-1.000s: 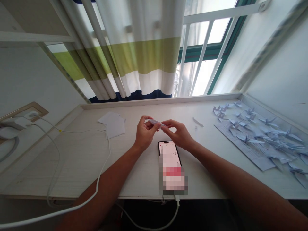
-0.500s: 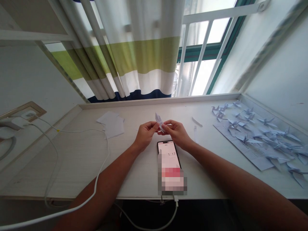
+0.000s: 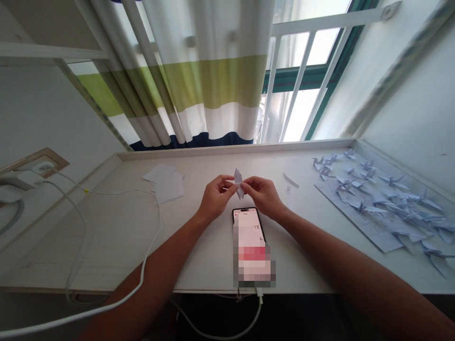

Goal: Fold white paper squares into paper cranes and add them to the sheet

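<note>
A small folded white paper (image 3: pixel 238 176), narrow and pointed at top and bottom, is held upright above the desk. My left hand (image 3: pixel 217 194) pinches its left side between thumb and fingers. From the other side, my right hand (image 3: pixel 261 193) grips it with thumb and forefinger. Fingertips cover its middle, so the folds there are hidden. Just below the hands lies a phone (image 3: pixel 249 237) with a lit screen, partly blurred out.
Many folded paper cranes (image 3: pixel 359 182) cover the desk's right side, some on a printed sheet (image 3: pixel 355 226). Loose white paper squares (image 3: pixel 168 184) lie at left, paper strips (image 3: pixel 291 180) right of my hands. A white cable (image 3: pixel 160 220) crosses my left forearm. Curtains (image 3: pixel 213 85) hang behind.
The folded paper has turned from a slanted pose to nearly upright, showing a slimmer diamond outline. My fingers have shifted to its two sides. The phone's screen digits have changed.
</note>
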A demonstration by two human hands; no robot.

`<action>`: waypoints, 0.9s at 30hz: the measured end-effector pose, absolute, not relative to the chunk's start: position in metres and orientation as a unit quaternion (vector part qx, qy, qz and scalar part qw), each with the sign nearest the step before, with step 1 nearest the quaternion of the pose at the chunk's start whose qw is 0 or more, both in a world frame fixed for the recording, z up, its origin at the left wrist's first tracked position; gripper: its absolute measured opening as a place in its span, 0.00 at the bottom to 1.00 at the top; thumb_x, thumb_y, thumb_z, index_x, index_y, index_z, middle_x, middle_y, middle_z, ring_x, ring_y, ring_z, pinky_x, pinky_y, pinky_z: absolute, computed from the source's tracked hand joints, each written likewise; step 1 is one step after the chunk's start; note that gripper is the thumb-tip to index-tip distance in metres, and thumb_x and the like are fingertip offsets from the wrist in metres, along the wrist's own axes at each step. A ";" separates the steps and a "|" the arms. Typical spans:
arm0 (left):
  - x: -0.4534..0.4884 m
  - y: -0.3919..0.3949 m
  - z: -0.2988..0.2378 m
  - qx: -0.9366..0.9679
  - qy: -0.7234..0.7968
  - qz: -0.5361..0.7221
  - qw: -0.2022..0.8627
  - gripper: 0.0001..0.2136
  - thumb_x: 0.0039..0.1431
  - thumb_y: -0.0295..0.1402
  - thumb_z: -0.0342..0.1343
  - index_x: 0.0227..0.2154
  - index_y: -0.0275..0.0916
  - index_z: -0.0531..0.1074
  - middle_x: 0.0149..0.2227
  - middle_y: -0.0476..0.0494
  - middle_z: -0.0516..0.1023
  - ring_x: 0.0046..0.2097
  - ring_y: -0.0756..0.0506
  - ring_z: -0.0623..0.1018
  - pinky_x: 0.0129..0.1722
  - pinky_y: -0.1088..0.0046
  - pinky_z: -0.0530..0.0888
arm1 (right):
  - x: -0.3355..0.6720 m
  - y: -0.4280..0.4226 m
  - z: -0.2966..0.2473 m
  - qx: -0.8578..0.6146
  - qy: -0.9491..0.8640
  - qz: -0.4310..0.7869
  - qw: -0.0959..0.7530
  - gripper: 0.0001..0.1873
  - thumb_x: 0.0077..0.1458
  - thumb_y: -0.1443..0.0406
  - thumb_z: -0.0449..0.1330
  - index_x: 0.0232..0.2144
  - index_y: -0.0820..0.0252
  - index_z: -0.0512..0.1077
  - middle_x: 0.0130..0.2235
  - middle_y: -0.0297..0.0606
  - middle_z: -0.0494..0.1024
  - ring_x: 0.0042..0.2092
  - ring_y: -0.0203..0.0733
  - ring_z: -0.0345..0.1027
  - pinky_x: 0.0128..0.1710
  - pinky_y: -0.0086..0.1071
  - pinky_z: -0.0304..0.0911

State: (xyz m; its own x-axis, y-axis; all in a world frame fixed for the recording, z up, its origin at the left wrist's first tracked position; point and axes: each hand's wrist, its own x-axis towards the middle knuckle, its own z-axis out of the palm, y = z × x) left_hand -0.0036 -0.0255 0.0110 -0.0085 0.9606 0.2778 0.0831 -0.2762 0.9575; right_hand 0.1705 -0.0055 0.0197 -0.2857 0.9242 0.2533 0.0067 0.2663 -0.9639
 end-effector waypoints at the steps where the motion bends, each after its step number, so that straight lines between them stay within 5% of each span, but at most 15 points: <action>1: -0.003 -0.026 0.011 0.576 0.448 0.558 0.395 0.16 0.55 0.38 0.66 0.43 0.39 0.73 0.33 0.47 0.81 0.34 0.48 0.80 0.36 0.72 0.73 | 0.170 -0.005 0.019 -0.359 -0.631 0.493 0.480 0.20 0.52 0.49 0.68 0.32 0.61 0.77 0.31 0.40 0.81 0.33 0.42 0.74 0.36 0.38 0.70; 8: -0.003 -0.027 0.014 0.603 0.446 0.562 0.350 0.09 0.56 0.37 0.65 0.37 0.39 0.78 0.34 0.45 0.82 0.36 0.46 0.80 0.37 0.70 0.75 | 0.169 -0.007 0.019 -0.341 -0.646 0.458 0.507 0.18 0.53 0.50 0.68 0.33 0.58 0.72 0.32 0.37 0.79 0.34 0.42 0.74 0.38 0.39 0.72; 17: -0.004 -0.026 0.013 0.624 0.426 0.558 0.342 0.11 0.57 0.37 0.65 0.42 0.42 0.81 0.42 0.43 0.83 0.44 0.43 0.81 0.44 0.65 0.77 | 0.173 -0.006 0.020 -0.327 -0.706 0.361 0.514 0.11 0.58 0.58 0.66 0.42 0.54 0.78 0.40 0.38 0.83 0.41 0.44 0.77 0.47 0.43 0.73; 27: -0.001 -0.029 0.018 0.600 0.418 0.595 0.334 0.10 0.57 0.38 0.65 0.39 0.40 0.82 0.39 0.43 0.84 0.42 0.44 0.81 0.43 0.65 0.79 | 0.174 -0.008 0.026 -0.326 -0.701 0.388 0.501 0.16 0.57 0.52 0.66 0.42 0.54 0.80 0.42 0.40 0.83 0.43 0.46 0.77 0.48 0.45 0.72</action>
